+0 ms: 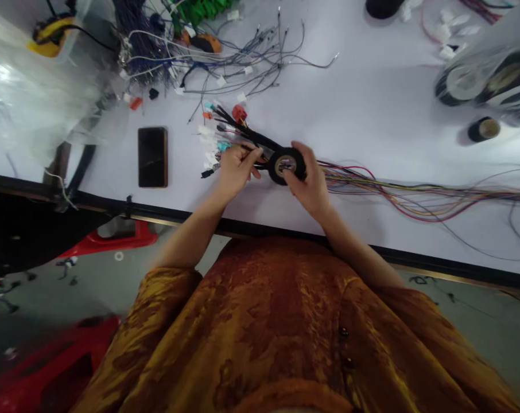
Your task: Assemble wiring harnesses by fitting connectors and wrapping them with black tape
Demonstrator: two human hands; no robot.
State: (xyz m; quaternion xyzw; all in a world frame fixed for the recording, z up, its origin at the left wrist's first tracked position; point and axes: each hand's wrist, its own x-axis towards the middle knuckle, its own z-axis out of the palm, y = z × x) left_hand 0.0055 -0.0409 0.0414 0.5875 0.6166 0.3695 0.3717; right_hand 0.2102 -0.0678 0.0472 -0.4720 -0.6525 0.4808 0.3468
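Head cam shot, looking straight down: the left hand [238, 172] has its fingers closed in a narrow pinch on a wire harness [255, 136], right where the black-wrapped section runs in. The right hand [312, 186] has its fingers wrapped over the rim of a roll of black tape [276, 176], gripping it with the hole facing up. The roll sits between the hands, just beside the left one, and can't really tell if the harness goes through it.

Harness is lying over the desk [372, 109] near its front edge. One end fans out into white, teal and red connectors [212, 140], and the other spreads right into long loose red, yellow and blue wires [398, 192].

Further out there's a dark phone [152, 157] lying flat to the left, a tangle of thin wires [243, 66] up top, and a second tape roll [484, 129] off to the right. Clear plastic sheeting [36, 97] hangs over the top left corner of the desk. Orange-gold patterned shirt [277, 298] fills the bottom, and there's a red stool [113, 241] on the floor.
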